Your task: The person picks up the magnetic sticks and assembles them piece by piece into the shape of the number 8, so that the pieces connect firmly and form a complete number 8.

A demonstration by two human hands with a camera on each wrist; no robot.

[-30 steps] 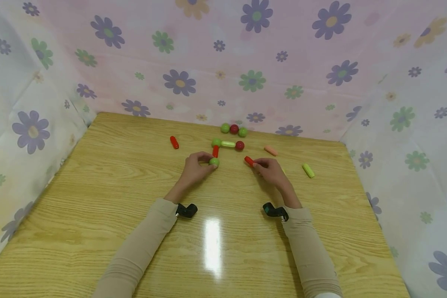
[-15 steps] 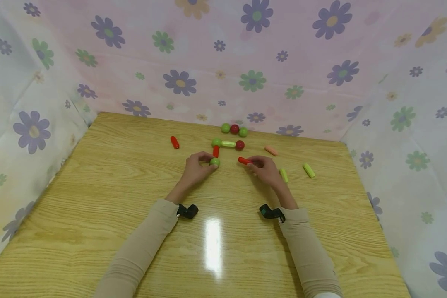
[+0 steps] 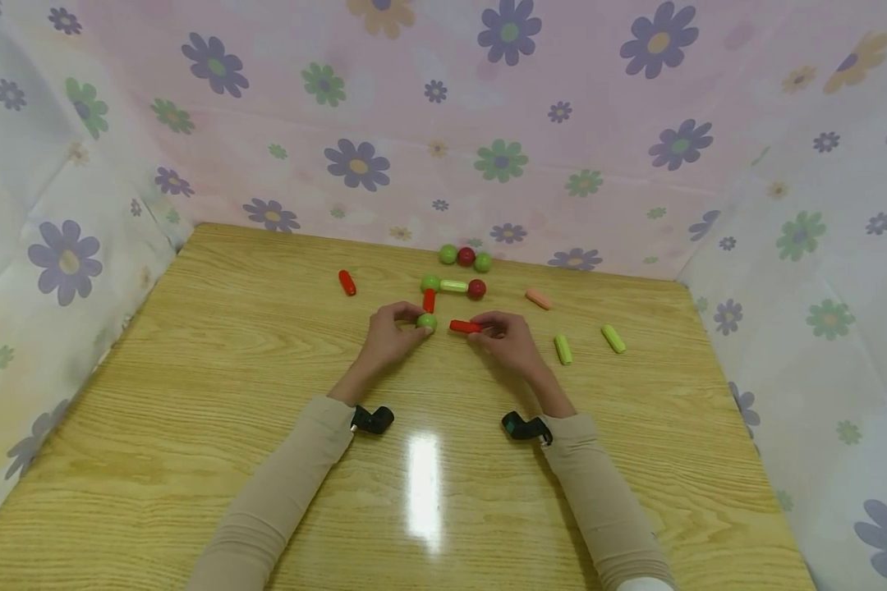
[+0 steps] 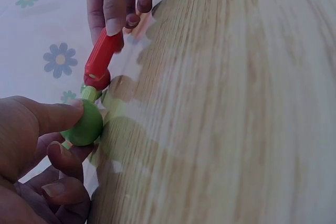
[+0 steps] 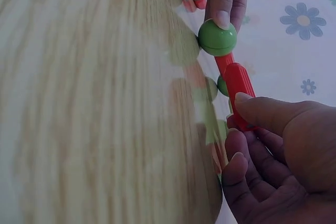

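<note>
My left hand (image 3: 384, 335) pinches a green ball (image 3: 427, 322) between thumb and fingers. This ball sits at the near end of a red toy stick (image 3: 429, 300), whose far end meets another green ball (image 3: 430, 283). From there a yellow-green stick (image 3: 454, 286) runs right to a dark red ball (image 3: 476, 288). In my right hand (image 3: 508, 338), thumb and fingers grip a second red stick (image 3: 464, 327), which points left at the pinched ball. A small gap separates the two in the head view. The right wrist view shows the held stick (image 5: 240, 90) too.
Two green balls and a dark red ball (image 3: 466, 257) stand in a row by the flowered backdrop. A red stick (image 3: 347, 283) lies left on the wooden table (image 3: 266, 460). To the right are an orange stick (image 3: 538, 299) and two yellow-green sticks (image 3: 563, 350) (image 3: 613, 339).
My right hand has carried its red stick leftward, closer to the pinched green ball, and the stick has turned more sideways. A yellow-green stick has come out from behind that hand. My left hand stays put.
</note>
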